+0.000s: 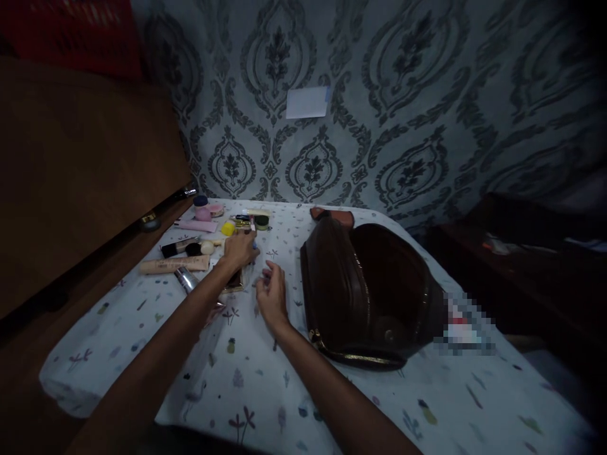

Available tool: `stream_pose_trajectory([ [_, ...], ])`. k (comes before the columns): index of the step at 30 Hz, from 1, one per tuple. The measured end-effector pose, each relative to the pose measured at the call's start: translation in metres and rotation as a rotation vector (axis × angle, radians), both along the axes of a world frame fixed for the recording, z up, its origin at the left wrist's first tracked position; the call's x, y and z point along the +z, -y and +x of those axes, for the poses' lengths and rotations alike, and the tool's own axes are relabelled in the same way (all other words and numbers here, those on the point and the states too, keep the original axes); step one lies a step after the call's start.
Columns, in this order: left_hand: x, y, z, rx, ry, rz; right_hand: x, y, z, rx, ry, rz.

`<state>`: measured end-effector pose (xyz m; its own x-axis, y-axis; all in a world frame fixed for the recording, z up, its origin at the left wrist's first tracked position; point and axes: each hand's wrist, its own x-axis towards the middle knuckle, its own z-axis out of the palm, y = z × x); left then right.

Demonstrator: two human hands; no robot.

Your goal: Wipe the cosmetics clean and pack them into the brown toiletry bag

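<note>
My left hand (239, 249) reaches forward over a spread of cosmetics on the white patterned sheet (246, 379); its fingers curl down onto small items near a lipstick (252, 224), and what they grip is hidden. My right hand (272, 294) hovers just right of it, fingers loosely curled, with nothing visible in them. A beige tube (174, 265), a makeup brush (183, 248), a silver tube (186, 278), a yellow cap (228, 229) and pink jars (208, 210) lie around the left hand. A dark brown bag (365, 291) lies open to the right of both hands.
A brown wooden panel (80, 183) rises at the left with a metal fitting (150, 220). Patterned wallpaper with a white note (306, 102) stands behind. Dark furniture (521, 253) sits at the right. A blurred patch (465, 328) lies beside the bag.
</note>
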<state>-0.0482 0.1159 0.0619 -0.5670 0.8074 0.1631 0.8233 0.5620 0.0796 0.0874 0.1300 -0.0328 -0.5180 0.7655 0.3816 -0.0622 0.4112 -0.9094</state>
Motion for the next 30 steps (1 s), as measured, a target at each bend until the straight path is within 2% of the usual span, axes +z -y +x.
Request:
stream_pose_trajectory([
  [6, 0.007, 0.031, 0.025, -0.216, 0.117, 0.038, 0.0, -0.008, 0.0, -0.082, 0.048, 0.105],
  [9, 0.003, 0.052, 0.041, -0.196, 0.098, 0.049, 0.0, -0.01, 0.001, -0.08, 0.051, 0.138],
  [12, -0.007, 0.07, 0.052, -0.22, -0.051, -0.059, -0.001, -0.011, 0.001, -0.052, 0.05, 0.145],
  [15, -0.014, 0.082, 0.051, -0.314, -0.182, -0.131, 0.0, -0.012, -0.002, -0.047, 0.072, 0.151],
  [18, -0.019, 0.086, 0.039, -0.383, -0.274, -0.139, 0.005, -0.012, -0.01, -0.076, 0.157, 0.155],
  [21, -0.022, 0.086, 0.025, -0.382, -0.306, -0.105, 0.012, -0.014, -0.021, -0.137, 0.294, 0.153],
  [24, -0.027, 0.084, 0.016, -0.309, -0.249, 0.018, 0.017, -0.017, -0.03, -0.199, 0.368, 0.153],
  [30, -0.033, 0.081, 0.016, -0.245, 0.076, 0.535, 0.011, -0.02, -0.031, -0.25, 0.21, 0.122],
])
